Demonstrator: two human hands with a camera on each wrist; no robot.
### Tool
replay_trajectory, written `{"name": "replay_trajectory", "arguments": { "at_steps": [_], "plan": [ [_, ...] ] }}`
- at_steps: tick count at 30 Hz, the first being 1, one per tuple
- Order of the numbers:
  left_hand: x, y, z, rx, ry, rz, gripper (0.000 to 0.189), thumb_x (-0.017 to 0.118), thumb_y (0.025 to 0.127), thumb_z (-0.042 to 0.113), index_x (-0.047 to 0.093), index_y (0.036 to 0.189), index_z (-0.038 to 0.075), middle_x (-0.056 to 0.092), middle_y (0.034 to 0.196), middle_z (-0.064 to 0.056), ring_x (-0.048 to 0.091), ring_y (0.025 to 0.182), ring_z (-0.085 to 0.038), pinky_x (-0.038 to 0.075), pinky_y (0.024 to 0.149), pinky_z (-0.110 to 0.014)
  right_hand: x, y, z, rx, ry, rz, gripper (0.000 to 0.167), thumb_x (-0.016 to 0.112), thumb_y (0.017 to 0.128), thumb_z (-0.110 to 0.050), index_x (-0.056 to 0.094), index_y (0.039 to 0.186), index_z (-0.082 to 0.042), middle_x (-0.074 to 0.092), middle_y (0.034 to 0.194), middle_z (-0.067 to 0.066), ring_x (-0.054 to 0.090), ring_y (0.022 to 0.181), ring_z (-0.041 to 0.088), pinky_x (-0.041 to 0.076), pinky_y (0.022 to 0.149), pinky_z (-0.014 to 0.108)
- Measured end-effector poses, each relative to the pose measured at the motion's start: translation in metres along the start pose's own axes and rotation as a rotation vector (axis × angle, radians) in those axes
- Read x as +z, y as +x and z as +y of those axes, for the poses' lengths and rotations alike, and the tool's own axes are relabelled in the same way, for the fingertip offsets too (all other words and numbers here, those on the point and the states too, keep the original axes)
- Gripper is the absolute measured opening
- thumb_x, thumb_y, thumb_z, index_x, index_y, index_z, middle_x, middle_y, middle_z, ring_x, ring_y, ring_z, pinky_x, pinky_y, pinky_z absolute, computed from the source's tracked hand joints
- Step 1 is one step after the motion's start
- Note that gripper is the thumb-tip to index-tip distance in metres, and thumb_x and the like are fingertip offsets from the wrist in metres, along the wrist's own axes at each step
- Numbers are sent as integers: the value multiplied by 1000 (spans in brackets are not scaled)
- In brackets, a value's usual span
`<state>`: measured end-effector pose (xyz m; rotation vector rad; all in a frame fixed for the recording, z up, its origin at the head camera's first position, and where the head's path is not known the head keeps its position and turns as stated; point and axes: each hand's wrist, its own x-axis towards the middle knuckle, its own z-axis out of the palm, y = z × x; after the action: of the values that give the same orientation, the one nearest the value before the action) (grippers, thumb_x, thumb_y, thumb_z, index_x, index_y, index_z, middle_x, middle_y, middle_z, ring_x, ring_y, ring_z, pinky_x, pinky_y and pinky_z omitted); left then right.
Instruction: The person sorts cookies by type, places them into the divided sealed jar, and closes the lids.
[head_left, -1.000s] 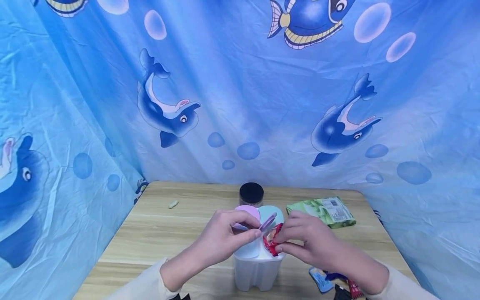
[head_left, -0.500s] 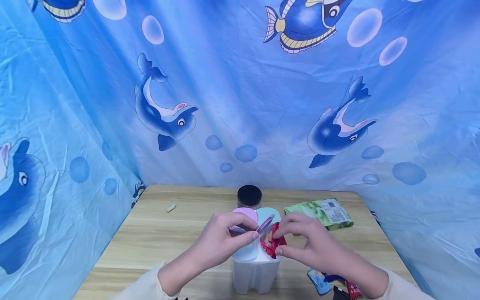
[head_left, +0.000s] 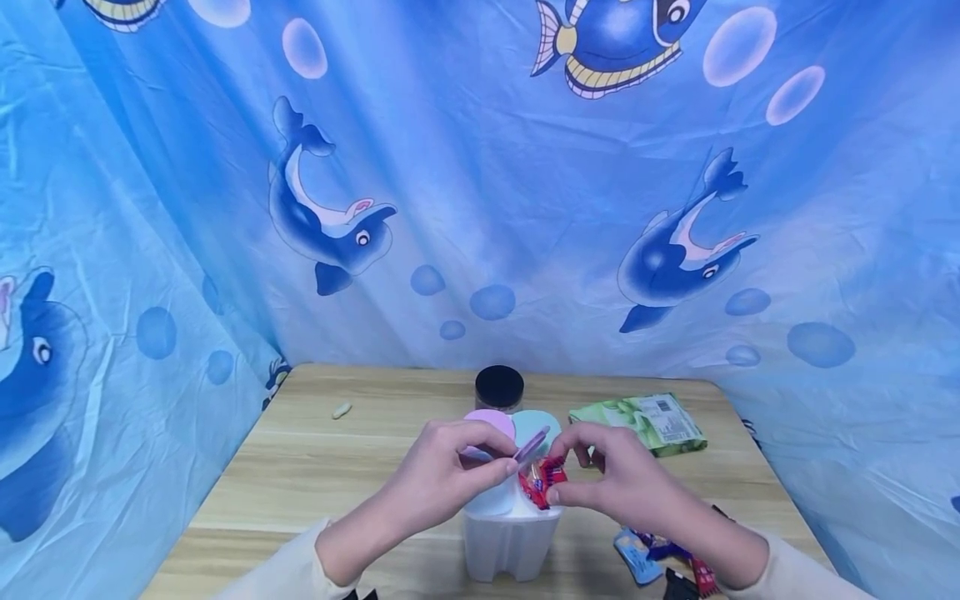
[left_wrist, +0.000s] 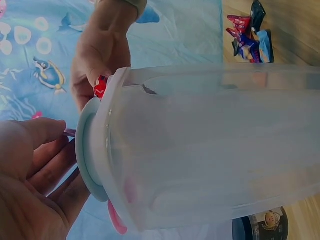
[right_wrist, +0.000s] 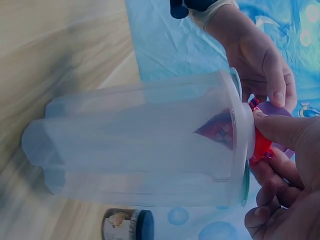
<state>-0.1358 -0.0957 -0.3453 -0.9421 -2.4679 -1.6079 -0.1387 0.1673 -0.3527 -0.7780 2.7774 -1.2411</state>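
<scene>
Blue, creased sheet hung behind table and at both sides; print showed dolphins, fish, bubbles. Tabletop was pale wood grain.

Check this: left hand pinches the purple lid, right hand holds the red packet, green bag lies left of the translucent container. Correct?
One slip: the green bag lies right of the translucent container, per the head view. The rest stands.

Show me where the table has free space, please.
Free: the table, between the pale scrap and left sleeve; also between the green bag and right sleeve. Crowded: around the tub, with the jar behind and packets at right.
</scene>
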Motion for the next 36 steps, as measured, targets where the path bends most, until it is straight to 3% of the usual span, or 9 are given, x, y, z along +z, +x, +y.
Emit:
{"name": "replay_trajectory", "arguments": {
  "at_steps": [4, 9, 14, 18, 20, 23, 25, 30, 36],
  "plan": [
    [0, 1, -1, 8, -5, 6, 9, 79, 91, 14, 78, 99, 18, 76, 94, 9, 73, 89, -7, 61, 77, -23, 1, 1, -1, -137, -10, -10, 20, 88, 82, -30, 76, 95, -38, 68, 93, -18, 58, 84, 8, 52, 67, 27],
    [2, 2, -2, 7, -13, 4, 9, 78, 91, 13, 78, 98, 18, 76, 94, 9, 73, 89, -7, 61, 77, -22, -2, 4, -3, -305, -85, -21, 25, 86, 81, -13, 80, 92, -34, 66, 95, -22, 59, 92, 3, 54, 76, 25],
    [4, 3, -1, 10, 1, -3, 9, 78, 91, 13, 78, 99, 18, 76, 94, 9, 73, 89, -7, 61, 78, -22, -7, 6, -5, -345, -181, -82, 17, 83, 87, -18, 81, 94, -33, 66, 96, -24, 60, 91, -1, 56, 79, 26],
    [4, 2, -1, 7, -4, 0, 9, 78, 91, 13, 78, 98, 18, 75, 94, 9, 73, 89, -7, 61, 78, -22, -11, 6, -9, -395, -314, -141, 11, 78, 93, -24, 81, 100, -31, 67, 99, -25, 61, 95, -3, 56, 100, 42],
    [4, 2, -2, 8, -7, 10, 9, 78, 91, 13, 77, 97, 19, 75, 93, 9, 73, 88, -7, 62, 77, -23, -9, 7, -11, -437, -355, -185, 12, 71, 98, -25, 81, 103, -30, 69, 102, -25, 61, 97, -4, 54, 103, 43],
    [3, 2, -4, 10, -9, 26, 8, 79, 90, 13, 77, 96, 18, 75, 92, 8, 72, 88, -8, 62, 76, -24, -3, 7, -8, -469, -330, -216, 17, 62, 104, -26, 79, 103, -30, 70, 100, -25, 60, 90, -1, 55, 89, 28],
    [3, 1, -5, 14, -13, 29, 7, 79, 90, 14, 78, 96, 17, 75, 92, 7, 72, 87, -8, 62, 76, -24, 2, 5, -4, -454, -229, -206, 19, 60, 105, -25, 78, 103, -30, 72, 100, -23, 60, 88, -1, 51, 76, 21],
    [3, 3, -5, 15, -24, 27, 8, 79, 90, 14, 78, 97, 18, 76, 92, 6, 72, 87, -9, 62, 74, -25, -1, -2, 10, -456, 25, -56, 14, 69, 99, -16, 77, 107, -25, 75, 103, -11, 63, 83, 0, 52, 62, 19],
    [4, 6, -4, 9, -31, 33, 9, 80, 89, 11, 78, 96, 18, 76, 91, 5, 73, 86, -9, 63, 74, -25, -27, -10, 29, -374, -7, -9, 20, 72, 96, -14, 74, 111, -27, 73, 103, -13, 57, 71, 0, 48, 53, 21]
  ]
}}
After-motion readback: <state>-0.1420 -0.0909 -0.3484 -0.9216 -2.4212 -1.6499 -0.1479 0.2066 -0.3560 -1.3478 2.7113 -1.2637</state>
